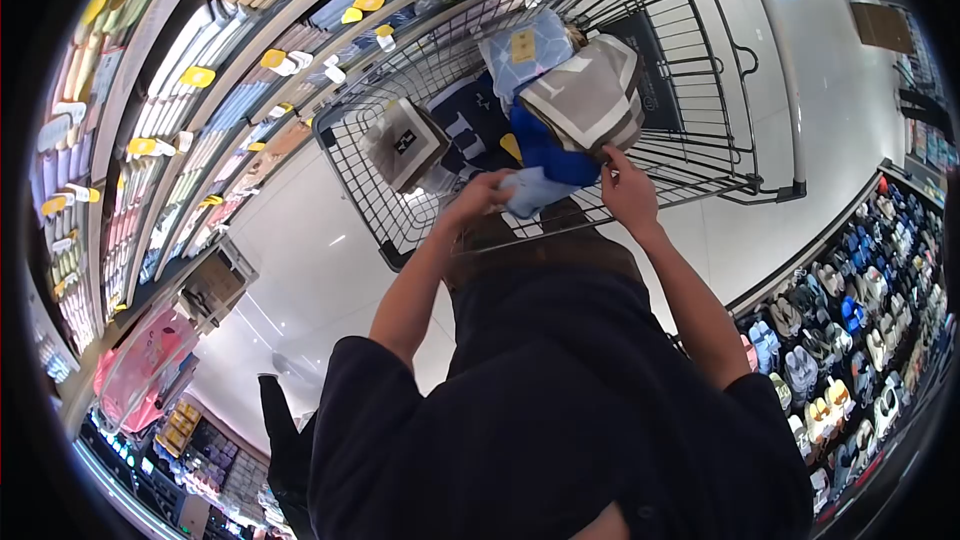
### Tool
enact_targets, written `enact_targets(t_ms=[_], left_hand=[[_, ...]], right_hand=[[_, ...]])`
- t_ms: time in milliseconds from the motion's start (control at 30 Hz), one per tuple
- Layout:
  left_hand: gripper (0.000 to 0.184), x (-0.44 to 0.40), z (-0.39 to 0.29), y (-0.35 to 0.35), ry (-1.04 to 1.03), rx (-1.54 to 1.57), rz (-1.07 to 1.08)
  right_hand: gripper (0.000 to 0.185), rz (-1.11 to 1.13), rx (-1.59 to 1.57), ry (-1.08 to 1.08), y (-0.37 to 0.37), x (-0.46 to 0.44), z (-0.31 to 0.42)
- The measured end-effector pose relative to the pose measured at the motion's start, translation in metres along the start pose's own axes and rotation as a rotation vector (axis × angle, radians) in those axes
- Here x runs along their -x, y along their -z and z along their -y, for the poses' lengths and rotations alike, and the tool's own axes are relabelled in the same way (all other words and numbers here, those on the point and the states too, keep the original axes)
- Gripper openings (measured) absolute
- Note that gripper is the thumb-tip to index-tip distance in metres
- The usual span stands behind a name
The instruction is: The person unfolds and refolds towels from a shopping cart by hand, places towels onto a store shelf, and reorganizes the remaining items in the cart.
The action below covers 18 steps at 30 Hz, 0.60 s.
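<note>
A wire shopping cart (700, 155) stands in front of me with folded textiles in it. My left hand (482, 195) is at the near side of the basket, its fingers closed on a light blue cloth (535, 192) that is partly blurred. On the right, my right hand (628, 190) pinches the lower edge of a grey-beige cloth with a white border (590, 90). Between the hands lies a bright blue cloth (555, 152). Behind it is a pale blue patterned bundle (525, 45). A dark navy cloth (478, 125) and a grey-brown folded bundle (400, 145) lie further left.
Shelves of folded towels (190, 70) with yellow and white tags curve along the left and top. Racks of slippers (840, 340) stand at the lower right. A pink bag (145, 365) is at the lower left. Pale floor tiles (300, 230) show around the cart.
</note>
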State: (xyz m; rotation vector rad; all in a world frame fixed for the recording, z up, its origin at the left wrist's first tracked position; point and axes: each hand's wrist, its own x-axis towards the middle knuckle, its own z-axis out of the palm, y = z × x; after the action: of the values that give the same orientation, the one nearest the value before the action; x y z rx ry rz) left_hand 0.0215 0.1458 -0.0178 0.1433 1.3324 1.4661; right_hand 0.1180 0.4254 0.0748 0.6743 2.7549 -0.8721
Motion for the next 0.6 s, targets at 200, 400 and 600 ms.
enact_targets(t_ms=[200,400,600], left_hand=[[0.042,0.067,0.009,0.040,0.065,0.657,-0.184],[0.035,0.085,-0.008,0.040,-0.095,0.645,-0.346],[0.020,0.099,-0.070,0.043,-0.199,-0.431,-0.891]], right_hand=[[0.036,-0.056,0.078,0.089,-0.011,0.001,-0.014],[0.036,0.059,0.102,0.030,-0.009,0.000,-0.018],[0.025,-0.004,0.039,0.070,-0.010,0.001,-0.018]])
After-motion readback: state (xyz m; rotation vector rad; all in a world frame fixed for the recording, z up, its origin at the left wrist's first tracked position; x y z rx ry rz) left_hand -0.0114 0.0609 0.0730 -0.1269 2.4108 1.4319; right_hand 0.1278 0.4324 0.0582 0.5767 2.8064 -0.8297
